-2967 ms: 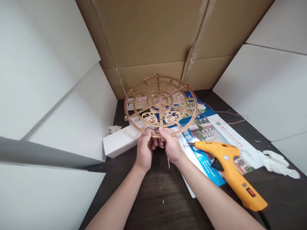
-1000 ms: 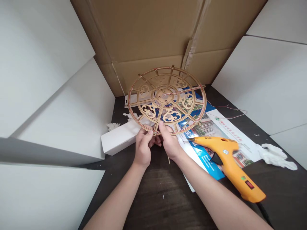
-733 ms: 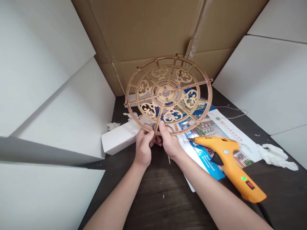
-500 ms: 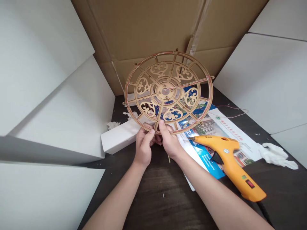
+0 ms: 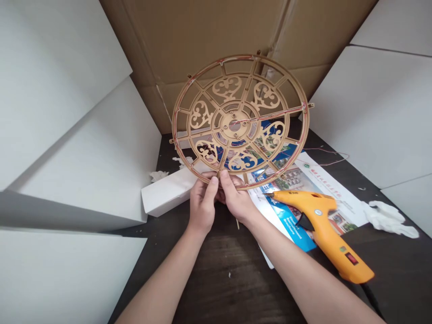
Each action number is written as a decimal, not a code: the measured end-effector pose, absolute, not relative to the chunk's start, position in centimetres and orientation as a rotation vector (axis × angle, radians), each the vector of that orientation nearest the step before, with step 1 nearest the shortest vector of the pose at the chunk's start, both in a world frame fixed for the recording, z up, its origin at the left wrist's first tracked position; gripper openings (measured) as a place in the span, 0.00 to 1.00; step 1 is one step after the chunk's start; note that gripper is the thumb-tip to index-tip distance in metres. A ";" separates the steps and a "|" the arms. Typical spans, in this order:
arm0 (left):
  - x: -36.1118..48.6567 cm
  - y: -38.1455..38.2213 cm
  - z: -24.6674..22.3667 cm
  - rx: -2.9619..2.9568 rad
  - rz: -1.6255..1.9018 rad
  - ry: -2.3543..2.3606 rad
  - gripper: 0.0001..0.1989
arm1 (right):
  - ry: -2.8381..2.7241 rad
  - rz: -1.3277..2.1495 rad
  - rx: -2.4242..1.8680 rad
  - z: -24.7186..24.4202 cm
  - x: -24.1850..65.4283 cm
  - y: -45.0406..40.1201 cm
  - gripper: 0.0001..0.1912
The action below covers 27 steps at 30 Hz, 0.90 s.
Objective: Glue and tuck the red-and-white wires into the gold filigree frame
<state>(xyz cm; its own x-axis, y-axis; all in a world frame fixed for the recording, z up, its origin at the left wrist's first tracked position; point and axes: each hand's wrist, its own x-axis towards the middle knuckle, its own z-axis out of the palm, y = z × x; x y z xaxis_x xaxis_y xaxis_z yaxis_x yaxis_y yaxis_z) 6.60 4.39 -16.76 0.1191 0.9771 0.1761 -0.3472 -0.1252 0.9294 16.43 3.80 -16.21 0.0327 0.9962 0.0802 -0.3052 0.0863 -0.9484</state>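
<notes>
Disc (image 5: pixel 232 134), gold openwork with scroll cutouts, is held up over the dark desk (image 5: pixel 216 288), tilted, far edge raised. Red wire (image 5: pixel 276 113) runs along a spoke to the hub; more follows the rim channel, with whitish blobs at some joints.

Left hand (image 5: pixel 202 207): fingers closed on the near rim, thumb on top. Right hand (image 5: pixel 237 200): same grip just beside it, thumb by the bottom spoke. Curled fingers under the rim are partly hidden. Thin pale stick (image 5: pixel 238 224) pokes out below the right hand; can't tell what holds its upper end.

White box (image 5: pixel 168 193) lies beyond the left hand, crumpled white scraps (image 5: pixel 158 176) behind it. Printed brochure (image 5: pixel 300 236) sits right of the hands, partly seen through the disc. Orange glue gun (image 5: pixel 319 216) lies across it, nozzle toward the right hand, black cord (image 5: pixel 370 298) off the grip end. Loose thin wire (image 5: pixel 332 164) loops past the disc's right side. White crumpled tissue (image 5: pixel 389 220) is at far right.

Cardboard (image 5: pixel 209 31) stands behind, white panels (image 5: pixel 371 112) on both sides.
</notes>
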 end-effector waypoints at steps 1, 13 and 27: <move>6.6 4.4 -16.7 1.103 1.354 0.766 0.14 | -1.040 1.249 -0.919 -16.1 16.4 3.8 0.29; 6.6 4.5 -15.5 0.848 1.322 0.679 0.18 | -1.051 1.221 -0.830 -16.4 16.6 3.6 0.25; 6.7 4.8 -15.4 0.793 1.350 0.619 0.18 | -0.777 1.382 -0.653 -15.7 16.6 4.1 0.34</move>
<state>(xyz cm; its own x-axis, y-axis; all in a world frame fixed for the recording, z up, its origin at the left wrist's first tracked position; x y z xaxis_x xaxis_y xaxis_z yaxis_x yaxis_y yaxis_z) 6.66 4.77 -15.37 0.1348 0.9893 0.0551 -0.6041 0.0380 0.7960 16.60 4.10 -15.75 0.0228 0.9950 0.0977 -0.6005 0.0917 -0.7943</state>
